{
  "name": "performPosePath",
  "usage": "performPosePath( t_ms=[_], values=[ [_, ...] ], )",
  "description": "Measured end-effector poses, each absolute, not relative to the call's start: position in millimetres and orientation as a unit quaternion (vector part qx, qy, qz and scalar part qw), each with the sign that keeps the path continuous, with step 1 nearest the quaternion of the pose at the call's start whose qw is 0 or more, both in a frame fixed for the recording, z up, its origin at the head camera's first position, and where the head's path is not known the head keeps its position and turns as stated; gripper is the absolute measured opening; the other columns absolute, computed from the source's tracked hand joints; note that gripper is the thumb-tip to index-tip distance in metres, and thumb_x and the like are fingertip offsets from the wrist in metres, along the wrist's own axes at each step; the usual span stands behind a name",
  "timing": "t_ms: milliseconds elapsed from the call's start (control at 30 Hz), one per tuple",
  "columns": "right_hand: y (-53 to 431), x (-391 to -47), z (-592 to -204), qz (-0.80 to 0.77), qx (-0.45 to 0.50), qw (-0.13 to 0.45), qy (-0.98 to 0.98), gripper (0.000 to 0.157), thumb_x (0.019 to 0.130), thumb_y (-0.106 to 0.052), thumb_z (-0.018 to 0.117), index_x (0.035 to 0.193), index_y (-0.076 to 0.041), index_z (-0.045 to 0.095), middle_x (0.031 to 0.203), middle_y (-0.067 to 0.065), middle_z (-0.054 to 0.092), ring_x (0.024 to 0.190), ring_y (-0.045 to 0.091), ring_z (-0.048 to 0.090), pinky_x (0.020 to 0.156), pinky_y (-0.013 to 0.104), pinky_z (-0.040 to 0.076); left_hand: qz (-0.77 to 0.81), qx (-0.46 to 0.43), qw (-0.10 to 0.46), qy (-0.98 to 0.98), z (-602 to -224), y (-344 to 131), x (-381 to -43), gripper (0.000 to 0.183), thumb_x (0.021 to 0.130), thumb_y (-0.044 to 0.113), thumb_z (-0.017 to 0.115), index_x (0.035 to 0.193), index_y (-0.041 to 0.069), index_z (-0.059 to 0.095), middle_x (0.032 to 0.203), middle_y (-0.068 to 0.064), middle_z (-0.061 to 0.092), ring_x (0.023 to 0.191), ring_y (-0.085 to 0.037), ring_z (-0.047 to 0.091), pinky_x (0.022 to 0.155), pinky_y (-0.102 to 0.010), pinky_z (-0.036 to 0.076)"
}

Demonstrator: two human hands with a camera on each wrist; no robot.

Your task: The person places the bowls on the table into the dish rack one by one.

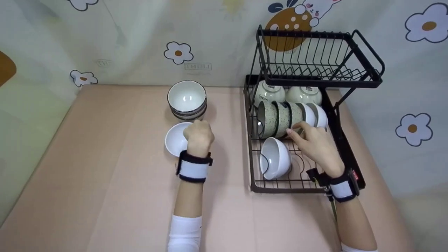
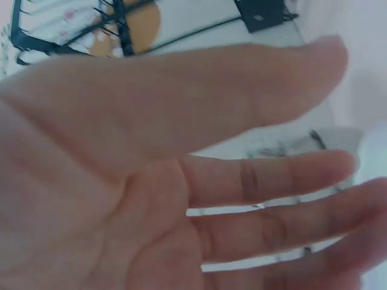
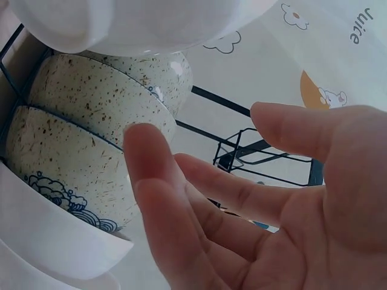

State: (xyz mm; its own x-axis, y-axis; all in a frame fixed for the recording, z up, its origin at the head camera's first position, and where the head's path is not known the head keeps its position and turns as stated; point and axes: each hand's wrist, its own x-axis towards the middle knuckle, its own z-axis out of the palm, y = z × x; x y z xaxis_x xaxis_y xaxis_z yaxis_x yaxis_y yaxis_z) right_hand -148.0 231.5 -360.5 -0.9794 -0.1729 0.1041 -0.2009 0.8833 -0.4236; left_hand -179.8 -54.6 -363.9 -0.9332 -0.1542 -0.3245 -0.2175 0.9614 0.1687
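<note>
My left hand (image 1: 199, 138) is over the right edge of a white bowl (image 1: 173, 141) on the table. In the left wrist view its fingers and thumb extend with a gap between them; whether they touch the bowl cannot be told. My right hand (image 1: 317, 145) reaches over the lower tier of the dish rack (image 1: 287, 190), fingers loosely bent and holding nothing. Its fingertips are close to a row of speckled bowls (image 3: 78, 151) standing on edge; contact is unclear. White bowls (image 1: 320, 115) stand at that row's right end. Another white bowl (image 1: 280, 157) leans in front.
A stack of dark-rimmed bowls (image 1: 187, 96) stands behind the white bowl on the table. Two upside-down bowls (image 1: 269, 91) sit at the rack's back, under its upper tier (image 1: 322, 83). A patterned cloth (image 1: 140, 49) hangs behind the table.
</note>
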Motion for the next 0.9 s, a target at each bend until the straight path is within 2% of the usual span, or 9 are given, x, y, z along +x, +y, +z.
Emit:
performPosePath(
  t_ms=[133, 367, 633, 900],
  values=[
    [233.3, -148.6, -361.2, 0.223, 0.095, 0.033, -0.969, 0.040, 0.095, -0.043, 0.052, 0.109, -0.007, 0.065, 0.056, 0.000, 0.052, 0.047, 0.011, 0.045, 0.043, 0.025, 0.035, 0.121, -0.099, 0.178, 0.972, -370.9, -62.4, -185.1, 0.036, 0.088, 0.008, 0.053, 0.123, 0.002, 0.061, 0.128, -0.016, 0.061, 0.110, -0.032, 0.063, 0.086, -0.042, 0.055],
    [235.2, -150.0, -362.2, 0.227, 0.094, 0.042, -0.969, 0.039, 0.095, -0.042, 0.053, 0.107, -0.008, 0.065, 0.056, 0.001, 0.054, 0.047, 0.012, 0.045, 0.045, 0.026, 0.036, 0.137, -0.089, 0.202, 0.966, -380.9, -68.0, -189.0, 0.039, 0.081, 0.008, 0.066, 0.119, 0.000, 0.063, 0.126, -0.018, 0.062, 0.109, -0.031, 0.063, 0.087, -0.043, 0.055],
    [236.1, -150.3, -360.3, 0.220, 0.081, 0.041, -0.971, 0.041, 0.094, -0.046, 0.052, 0.108, -0.010, 0.065, 0.059, 0.003, 0.057, 0.050, 0.013, 0.048, 0.047, 0.028, 0.037, 0.135, -0.068, 0.197, 0.969, -383.6, -66.8, -187.3, 0.031, 0.085, -0.001, 0.054, 0.113, -0.003, 0.065, 0.123, -0.020, 0.063, 0.109, -0.031, 0.063, 0.087, -0.043, 0.055],
    [236.0, -149.2, -361.4, 0.225, 0.091, 0.052, -0.969, 0.040, 0.094, -0.045, 0.053, 0.106, -0.009, 0.066, 0.058, 0.002, 0.055, 0.050, 0.012, 0.046, 0.047, 0.027, 0.036, 0.098, -0.040, 0.189, 0.976, -369.6, -68.8, -180.9, 0.033, 0.078, 0.003, 0.064, 0.111, 0.001, 0.067, 0.119, -0.017, 0.066, 0.103, -0.030, 0.066, 0.081, -0.042, 0.057]
  ],
)
